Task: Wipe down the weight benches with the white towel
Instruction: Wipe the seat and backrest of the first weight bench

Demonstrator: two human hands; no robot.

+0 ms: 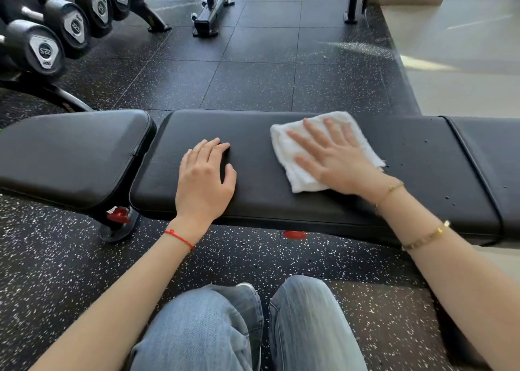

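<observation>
A black padded weight bench point(259, 202) runs left to right across the middle of the view, with a separate seat pad point(70, 157) at its left end. A folded white towel point(284, 148) lies flat on the long pad, right of centre. My right hand point(334, 157) presses on the towel with straight, spread fingers. My left hand point(204, 178) rests palm down on the bare pad to the towel's left, its fingers slightly bent and holding nothing. Small water droplets point(422, 157) dot the pad to the right of the towel.
A rack of black dumbbells point(50, 33) stands at the back left. Legs of another bench frame point(209, 16) stand on the speckled rubber floor behind. A pale tiled floor point(464, 61) begins at the right. My knees in blue jeans point(253, 328) are in front of the bench.
</observation>
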